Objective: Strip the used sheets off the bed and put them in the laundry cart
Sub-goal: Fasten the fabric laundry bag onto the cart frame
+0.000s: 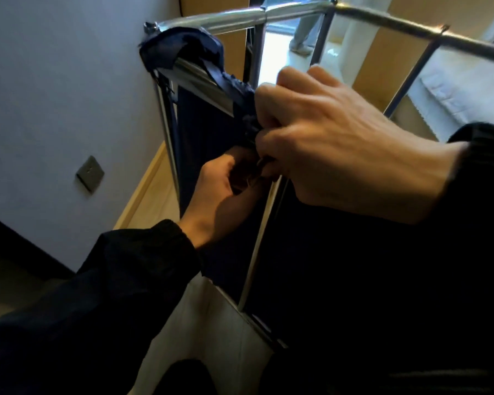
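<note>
Laundry cart (382, 19) needs its bag (206, 132) fastened, it seems; left hand (220, 195) and right hand (340, 143) both pinch the dark strap (241, 91) at the rail (203, 78); pull snug, knot firmly.

Both arms, in dark sleeves (111, 280), reach forward and meet. The right hand (340, 143) is uppermost, its back toward the camera and its knuckles bent. Its fingers and thumb pinch a bunched edge of dark fabric (250, 121). The left hand (226, 195) sits just below, wrist bare past the cuff. Its fingers curl in toward the right fingertips, and what they hold is lost in shadow.
</note>
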Demonstrator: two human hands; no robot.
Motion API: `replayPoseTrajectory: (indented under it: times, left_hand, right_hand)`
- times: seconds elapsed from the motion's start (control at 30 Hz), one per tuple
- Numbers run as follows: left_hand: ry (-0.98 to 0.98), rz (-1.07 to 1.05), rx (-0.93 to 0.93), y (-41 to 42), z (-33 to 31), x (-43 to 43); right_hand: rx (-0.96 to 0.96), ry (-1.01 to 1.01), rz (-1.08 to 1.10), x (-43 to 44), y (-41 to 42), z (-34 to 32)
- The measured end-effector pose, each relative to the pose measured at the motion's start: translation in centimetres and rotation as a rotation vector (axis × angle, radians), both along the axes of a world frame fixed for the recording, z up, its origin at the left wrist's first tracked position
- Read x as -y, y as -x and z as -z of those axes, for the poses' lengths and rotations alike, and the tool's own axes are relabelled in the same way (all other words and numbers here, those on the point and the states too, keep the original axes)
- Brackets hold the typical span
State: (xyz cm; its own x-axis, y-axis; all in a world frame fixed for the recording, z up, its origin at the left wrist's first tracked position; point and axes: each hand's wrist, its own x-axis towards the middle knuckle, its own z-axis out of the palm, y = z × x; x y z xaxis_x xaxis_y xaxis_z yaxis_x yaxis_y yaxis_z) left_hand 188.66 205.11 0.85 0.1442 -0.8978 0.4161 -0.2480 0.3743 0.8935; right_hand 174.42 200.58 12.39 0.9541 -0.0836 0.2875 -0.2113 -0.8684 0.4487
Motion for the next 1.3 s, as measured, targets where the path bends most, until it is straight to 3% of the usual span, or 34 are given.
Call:
replayPoseTrajectory:
  times: [0.67,1.0,1.3]
  left_hand:
    - [0.157,-0.016,-0.122,0.3,1.4,1.2]
    - [0.258,0.191,-0.086,3.2,1.7,1.0]
    - [0.275,0.273,-0.097,6.4,1.0,2.7]
  right_hand:
    - [-0.071,0.082,0.015,-1.0,0.7,0.3]
    - [-0.046,0.385,0.281,-3.1,4.2,1.7]
    - [0.050,0.389,0.441,-3.4,6.9,2.4]
